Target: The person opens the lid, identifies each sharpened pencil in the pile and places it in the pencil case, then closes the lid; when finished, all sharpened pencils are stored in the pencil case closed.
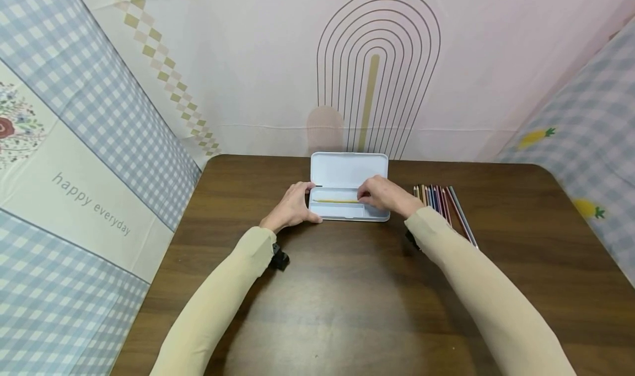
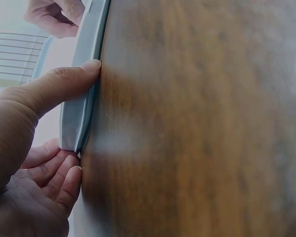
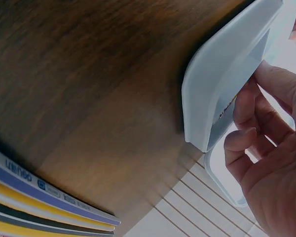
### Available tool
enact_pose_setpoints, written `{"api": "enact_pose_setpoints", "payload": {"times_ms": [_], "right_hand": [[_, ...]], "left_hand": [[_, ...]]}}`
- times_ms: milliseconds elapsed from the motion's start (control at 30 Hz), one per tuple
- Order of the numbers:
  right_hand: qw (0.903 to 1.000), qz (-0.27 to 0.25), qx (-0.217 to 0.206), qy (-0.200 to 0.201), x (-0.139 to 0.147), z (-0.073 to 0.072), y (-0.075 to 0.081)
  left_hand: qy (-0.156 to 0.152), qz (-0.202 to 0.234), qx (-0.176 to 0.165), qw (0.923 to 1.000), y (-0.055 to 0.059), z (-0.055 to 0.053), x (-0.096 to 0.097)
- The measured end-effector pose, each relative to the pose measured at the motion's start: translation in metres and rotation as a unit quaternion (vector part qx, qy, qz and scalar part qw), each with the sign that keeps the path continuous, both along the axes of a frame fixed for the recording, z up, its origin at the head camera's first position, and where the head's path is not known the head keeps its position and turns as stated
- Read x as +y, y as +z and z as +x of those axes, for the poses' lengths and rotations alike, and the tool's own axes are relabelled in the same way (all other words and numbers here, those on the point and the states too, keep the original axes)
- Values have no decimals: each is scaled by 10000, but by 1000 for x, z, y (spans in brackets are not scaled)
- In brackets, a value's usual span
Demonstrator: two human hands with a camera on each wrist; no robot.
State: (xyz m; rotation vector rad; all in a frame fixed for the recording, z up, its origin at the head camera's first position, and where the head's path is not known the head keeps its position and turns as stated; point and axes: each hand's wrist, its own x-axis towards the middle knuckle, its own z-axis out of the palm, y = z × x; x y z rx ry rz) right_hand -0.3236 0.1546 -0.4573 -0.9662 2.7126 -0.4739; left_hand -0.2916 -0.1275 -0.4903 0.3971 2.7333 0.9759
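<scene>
Cream sleeves (image 1: 215,304) nearest, both forearms above the brown desk (image 1: 322,310). Far left: side cloth (image 1: 91,235) lettered "happy everyday", words slanting down to the right. Left hand (image 1: 292,205): grip holding the left end of an open pale case (image 1: 347,219), thumb against the near wall. Case long axis left to right; lid (image 1: 342,168) raised along the far side. Yellow pencil (image 1: 337,201) within the case, long axis parallel to it; left end pale, possibly the point, too small to be sure. Right hand (image 1: 379,193): grip narrow, pinching the pencil's right-hand part. Further right, coloured pencils (image 1: 434,198) lie side by side on the desk, long axes near to far, sharpened tips at the far end. Outermost, a grey pencil (image 1: 461,211) slants, far end leftward. One barrel (image 3: 42,184) appears to read "deli", upside down; I cannot make out its other characters.
</scene>
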Motion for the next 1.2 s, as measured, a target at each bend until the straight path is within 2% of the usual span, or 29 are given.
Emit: {"api": "enact_pose_setpoints", "payload": {"times_ms": [333, 433, 533, 667, 767, 967, 1067, 1200], "right_hand": [[9996, 19, -257, -124, 1, -6, 2], [9993, -53, -329, -166, 1, -7, 2], [9988, -104, -422, -243, 0, -8, 2], [9985, -101, -464, -287, 0, -8, 1], [9986, -83, -438, -276, 0, -8, 1], [9980, -101, -509, -365, 0, -7, 0], [9976, -146, -533, -414, 0, -5, -1], [9972, -236, -512, -486, 0, -2, -1]], "left_hand": [[-30, 76, -41, 10000, -1, 0, -1], [-55, 113, 20, 9999, -8, -6, -3], [-60, 85, 85, 9999, -21, -15, -5], [-72, -85, 174, 9998, -39, -27, -7], [-71, -190, 221, 9995, -46, -32, -8], [-86, -112, 199, 9997, -44, -30, -7], [-98, -39, 146, 9998, -37, -25, -6], [-79, -2, 86, 9999, -20, -15, -5]]}}
